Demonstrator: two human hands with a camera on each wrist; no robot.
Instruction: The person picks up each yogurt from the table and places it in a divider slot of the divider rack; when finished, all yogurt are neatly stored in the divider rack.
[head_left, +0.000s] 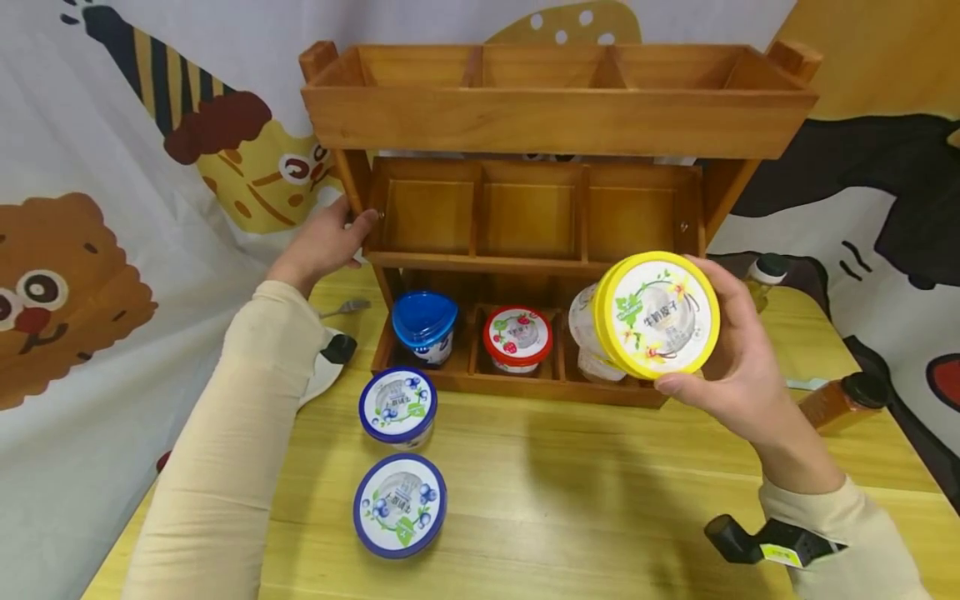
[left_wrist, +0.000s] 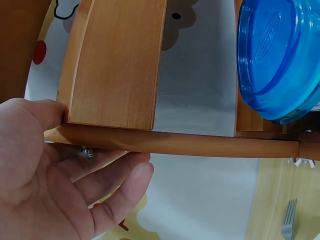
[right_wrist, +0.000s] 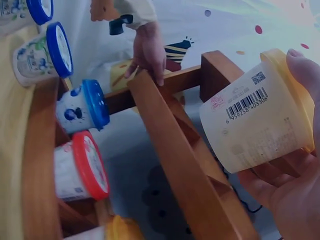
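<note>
My right hand (head_left: 738,367) grips a white tub with a yellow lid (head_left: 663,315), its lid facing the head camera, in front of the wooden rack's lower right side. A barcode shows on the held tub (right_wrist: 257,117) in the right wrist view. My left hand (head_left: 326,242) holds the left side of the wooden rack (head_left: 555,121) at the middle shelf, thumb on one side of the upright and fingers on the other. On the bottom shelf sit a blue-lidded tub (head_left: 425,323), a red-lidded tub (head_left: 517,337) and another yellow-lidded tub (right_wrist: 125,229), partly hidden behind the held one.
Two tubs with dark blue lids, one nearer the rack (head_left: 397,406) and one closer to me (head_left: 400,506), stand on the table (head_left: 525,517). A fork (head_left: 348,307) lies left of the rack. Two dark-capped bottles, one amber (head_left: 840,402) and one farther back (head_left: 763,279), are at right.
</note>
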